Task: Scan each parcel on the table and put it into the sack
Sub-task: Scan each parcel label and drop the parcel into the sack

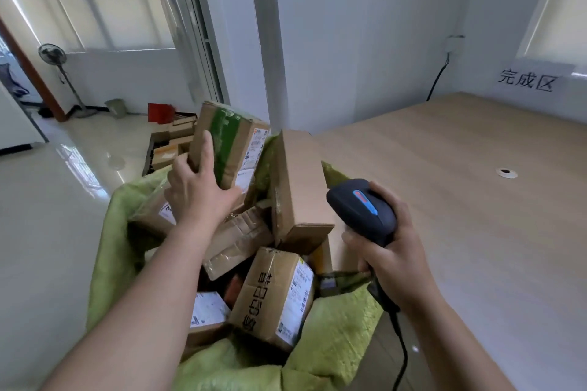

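1. The parcel with green tape point(227, 144), a brown carton bearing white shipping labels on its right face, is held tilted above the far side of the open sack point(333, 330), at the top of the heap of cartons.
2. The left hand point(198, 190) holds this parcel from its near, lower end: the grip is spread wide, the fingers lying up the left cardboard face and the thumb hooked round the bottom corner.
3. The sack is of pale green woven material, its mouth folded open and slack, and it stands just beside the near left edge of the tabletop point(476, 200).
4. Inside it lie several brown cartons. A tall plain carton point(300, 187) stands nearly upright against the right side of the held parcel. A carton with black printed characters and a white label point(274, 295) lies tilted in the near part of the sack. A crumpled, tape-covered carton point(238, 241) sits between them, and other labelled cartons show at the left.
5. The right hand point(394, 260) is wrapped firmly round the handle of a black barcode scanner point(362, 209), which has a blue and red stripe on top; its head points left towards the cartons, and its cable point(401, 352) hangs down at the lower right.
6. The wooden tabletop stretches away to the right, with a round cable hole point(506, 173) in it.
7. On the wall behind it is a paper sign with three characters point(527, 81).
8. On the glossy floor beyond the sack lies a pile of further cartons point(170, 144), and a standing fan point(55, 57) is at the far left.
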A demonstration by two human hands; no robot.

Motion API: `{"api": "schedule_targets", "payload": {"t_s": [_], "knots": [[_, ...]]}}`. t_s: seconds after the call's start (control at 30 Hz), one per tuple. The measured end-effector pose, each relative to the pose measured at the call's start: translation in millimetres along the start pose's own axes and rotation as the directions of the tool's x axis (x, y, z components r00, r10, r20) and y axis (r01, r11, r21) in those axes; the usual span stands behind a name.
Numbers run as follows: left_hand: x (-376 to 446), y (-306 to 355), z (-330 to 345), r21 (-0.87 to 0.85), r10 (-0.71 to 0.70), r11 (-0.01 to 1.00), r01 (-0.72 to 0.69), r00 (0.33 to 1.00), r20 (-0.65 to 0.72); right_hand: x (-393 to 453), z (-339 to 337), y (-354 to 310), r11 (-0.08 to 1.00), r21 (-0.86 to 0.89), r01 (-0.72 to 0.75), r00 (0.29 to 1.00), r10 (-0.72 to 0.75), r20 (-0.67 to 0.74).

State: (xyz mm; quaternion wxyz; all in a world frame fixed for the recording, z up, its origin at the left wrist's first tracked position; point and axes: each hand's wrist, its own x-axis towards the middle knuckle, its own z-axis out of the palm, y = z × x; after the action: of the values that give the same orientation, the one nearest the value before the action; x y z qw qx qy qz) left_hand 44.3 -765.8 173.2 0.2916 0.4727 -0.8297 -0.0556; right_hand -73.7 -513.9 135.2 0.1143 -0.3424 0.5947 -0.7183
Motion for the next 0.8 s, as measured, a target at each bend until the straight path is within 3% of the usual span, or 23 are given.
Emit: {"api": "schedule_targets", "payload": {"t_s": [0.07,0.2,0.33,0.47,0.6,0.8], "knots": [[12.3,-4.4,13.0,0.087,0.086,0.993,-0.084,0.996,-0.02,4.5,-0.5,1.9,1.0,-0.026,-0.005,0.999,0.004,-0.042],[31.7,-7.7,36.5,0.126,0.153,0.977,-0.175,0.974,0.164,9.8,0.1,-0.2,0.999,-0.023,-0.028,0.996,0.026,-0.084],[30.1,11.3,42.1,-0.169,0.269,0.953,-0.25,0.958,0.101,10.8,4.3,-2.9,0.998,-0.054,-0.02,0.99,0.012,-0.141],[9.4,32.5,42.6,-0.482,0.326,0.826,-0.293,0.945,-0.016,0.6,6.6,-6.2,0.994,-0.105,-0.028,0.974,0.004,-0.227],[-17.7,54.9,40.7,-0.646,0.377,0.702,-0.3,0.926,-0.02,-17.5,4.9,-15.9,0.987,-0.142,-0.072,0.95,0.025,-0.312],[-59.1,85.9,49.4,-0.787,0.574,0.512,-0.344,0.819,0.016,-53.4,-8.2,-31.2,0.958,-0.243,-0.15,0.899,0.03,-0.436]]}}
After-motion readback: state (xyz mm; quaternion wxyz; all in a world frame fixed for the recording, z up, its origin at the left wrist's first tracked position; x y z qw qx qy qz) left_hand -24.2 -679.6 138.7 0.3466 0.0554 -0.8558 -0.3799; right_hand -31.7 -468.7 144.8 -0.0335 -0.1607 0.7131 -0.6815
